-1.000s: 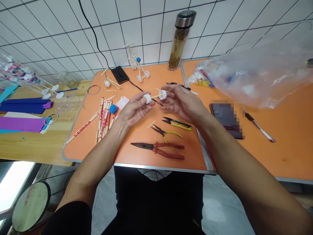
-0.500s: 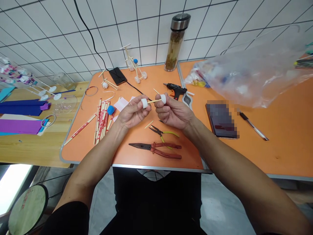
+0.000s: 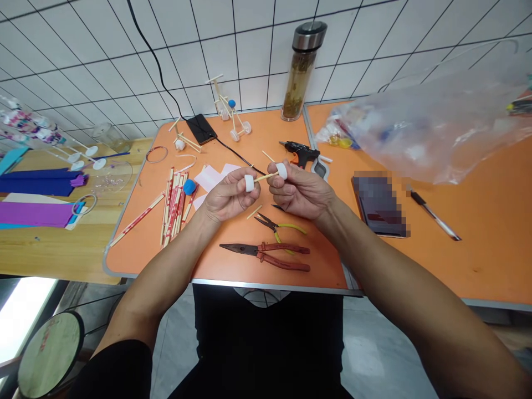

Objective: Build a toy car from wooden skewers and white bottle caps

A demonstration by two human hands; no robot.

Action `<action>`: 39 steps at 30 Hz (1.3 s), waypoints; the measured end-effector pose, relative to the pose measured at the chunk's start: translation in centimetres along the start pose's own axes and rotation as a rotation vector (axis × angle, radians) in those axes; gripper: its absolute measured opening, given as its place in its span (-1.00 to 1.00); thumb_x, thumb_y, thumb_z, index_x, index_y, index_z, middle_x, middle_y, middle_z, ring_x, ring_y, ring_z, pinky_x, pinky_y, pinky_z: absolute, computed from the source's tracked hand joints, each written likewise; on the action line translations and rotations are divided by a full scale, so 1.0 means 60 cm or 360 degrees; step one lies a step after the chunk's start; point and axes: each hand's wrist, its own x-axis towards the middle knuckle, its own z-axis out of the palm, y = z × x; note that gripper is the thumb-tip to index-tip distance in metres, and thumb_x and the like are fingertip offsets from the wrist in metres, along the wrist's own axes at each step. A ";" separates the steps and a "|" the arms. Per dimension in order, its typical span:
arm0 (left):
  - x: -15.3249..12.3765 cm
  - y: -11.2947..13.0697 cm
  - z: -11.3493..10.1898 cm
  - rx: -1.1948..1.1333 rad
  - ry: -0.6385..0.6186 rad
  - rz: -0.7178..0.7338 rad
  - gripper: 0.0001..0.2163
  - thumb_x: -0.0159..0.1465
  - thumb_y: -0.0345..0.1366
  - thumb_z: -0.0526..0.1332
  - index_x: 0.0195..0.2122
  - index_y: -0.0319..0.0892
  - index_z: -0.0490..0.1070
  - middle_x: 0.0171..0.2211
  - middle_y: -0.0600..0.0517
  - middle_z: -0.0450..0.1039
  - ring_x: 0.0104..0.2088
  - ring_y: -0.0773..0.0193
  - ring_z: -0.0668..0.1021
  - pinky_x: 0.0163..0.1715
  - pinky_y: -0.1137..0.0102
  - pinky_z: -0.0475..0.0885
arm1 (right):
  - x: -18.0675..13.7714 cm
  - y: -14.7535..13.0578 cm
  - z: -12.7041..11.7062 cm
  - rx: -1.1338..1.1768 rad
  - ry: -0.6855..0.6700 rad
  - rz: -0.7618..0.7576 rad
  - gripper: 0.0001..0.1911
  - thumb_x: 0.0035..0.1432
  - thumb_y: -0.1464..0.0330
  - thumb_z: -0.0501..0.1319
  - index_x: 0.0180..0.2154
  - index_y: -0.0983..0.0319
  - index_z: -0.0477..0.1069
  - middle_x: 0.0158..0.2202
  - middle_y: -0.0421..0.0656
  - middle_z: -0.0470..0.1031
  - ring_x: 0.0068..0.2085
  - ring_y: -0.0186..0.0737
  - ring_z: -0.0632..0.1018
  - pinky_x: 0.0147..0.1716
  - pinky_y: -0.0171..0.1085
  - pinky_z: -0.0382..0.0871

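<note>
Above the orange table (image 3: 208, 263), my left hand (image 3: 231, 195) pinches a white bottle cap (image 3: 249, 183). My right hand (image 3: 301, 191) grips a second white cap (image 3: 281, 170). A short wooden stick (image 3: 266, 177) runs between the two caps like an axle. Below my hands lie small pliers with yellow handles (image 3: 286, 225) and red-handled long-nose pliers (image 3: 266, 253). A cut piece of stick (image 3: 254, 211) rests near the small pliers. Beside my left forearm are wrapped chopsticks (image 3: 172, 208) and a blue pom-pom ball (image 3: 189, 187).
At the back stand a stick cart with cap wheels (image 3: 233, 111) and a tea bottle (image 3: 303, 72). A hot glue gun (image 3: 300, 152) lies behind my right hand. To the right are a phone (image 3: 380, 205), a pen (image 3: 434, 213) and a clear plastic bag (image 3: 424, 127).
Both hands, with the caps and stick, have shifted slightly right and down in the view. The stick and right cap now tilt a little more. The grip looks the same.
</note>
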 end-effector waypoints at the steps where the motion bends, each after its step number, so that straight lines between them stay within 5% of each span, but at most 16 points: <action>1: 0.000 0.000 0.002 -0.0003 0.0032 0.0000 -0.78 0.19 -0.41 0.62 -0.30 -0.16 0.59 -0.52 0.07 0.53 -0.46 0.31 0.67 -0.53 0.59 0.51 | 0.000 -0.001 0.000 0.0006 0.0007 0.0013 -0.63 0.50 0.02 0.33 -0.20 0.15 0.39 -0.37 -0.28 0.37 -0.51 -0.44 0.19 -0.52 -0.40 0.21; 10: 0.003 -0.005 0.009 -0.0102 0.0261 0.0079 -0.86 0.44 -0.43 0.43 -0.30 -0.15 0.58 -0.49 0.09 0.54 -0.45 0.39 0.70 -0.47 0.65 0.54 | 0.003 -0.005 0.018 0.0615 0.0203 0.0298 -0.89 0.57 0.28 0.28 -0.10 0.16 0.46 -0.37 -0.31 0.36 -0.49 -0.44 0.22 -0.49 -0.46 0.24; 16: 0.004 -0.012 0.004 -0.0099 0.0205 0.0106 -0.87 0.39 -0.40 0.50 -0.28 -0.14 0.59 -0.50 0.12 0.52 -0.45 0.39 0.71 -0.47 0.66 0.55 | 0.003 -0.008 0.024 0.0651 0.0281 0.0291 -0.83 0.57 0.27 0.31 -0.16 0.17 0.47 -0.38 -0.29 0.40 -0.51 -0.43 0.24 -0.53 -0.45 0.28; 22: 0.008 -0.017 0.001 -0.0140 0.0152 0.0100 -0.88 0.37 -0.43 0.50 -0.24 -0.14 0.60 -0.44 0.10 0.58 -0.38 0.39 0.74 -0.42 0.66 0.56 | 0.004 -0.017 0.028 0.0871 0.0429 0.0465 -0.65 0.71 0.25 0.10 -0.16 0.20 0.52 -0.39 -0.28 0.49 -0.53 -0.48 0.30 -0.52 -0.51 0.26; 27: 0.007 -0.014 0.007 -0.0124 0.0256 0.0103 -0.89 0.42 -0.39 0.47 -0.24 -0.14 0.58 -0.48 0.12 0.52 -0.42 0.41 0.70 -0.43 0.65 0.54 | 0.007 -0.009 0.024 0.0613 0.0382 0.0293 -0.76 0.66 0.27 0.18 -0.15 0.17 0.48 -0.40 -0.29 0.41 -0.53 -0.43 0.26 -0.53 -0.44 0.27; 32: 0.006 -0.015 0.010 -0.0085 0.0268 0.0120 -0.89 0.42 -0.40 0.46 -0.25 -0.13 0.58 -0.48 0.12 0.50 -0.42 0.40 0.69 -0.40 0.62 0.56 | 0.006 0.001 0.015 0.0048 0.0134 -0.0037 -0.67 0.59 0.06 0.26 -0.17 0.14 0.38 -0.41 -0.32 0.32 -0.53 -0.42 0.18 -0.53 -0.40 0.23; 39: 0.004 -0.016 0.011 -0.0079 0.0219 0.0156 -0.88 0.41 -0.45 0.44 -0.28 -0.14 0.60 -0.49 0.11 0.51 -0.44 0.40 0.68 -0.41 0.62 0.55 | 0.006 0.001 0.014 0.0177 0.0178 0.0009 -0.71 0.56 0.11 0.31 -0.17 0.16 0.42 -0.42 -0.31 0.35 -0.54 -0.44 0.19 -0.57 -0.42 0.23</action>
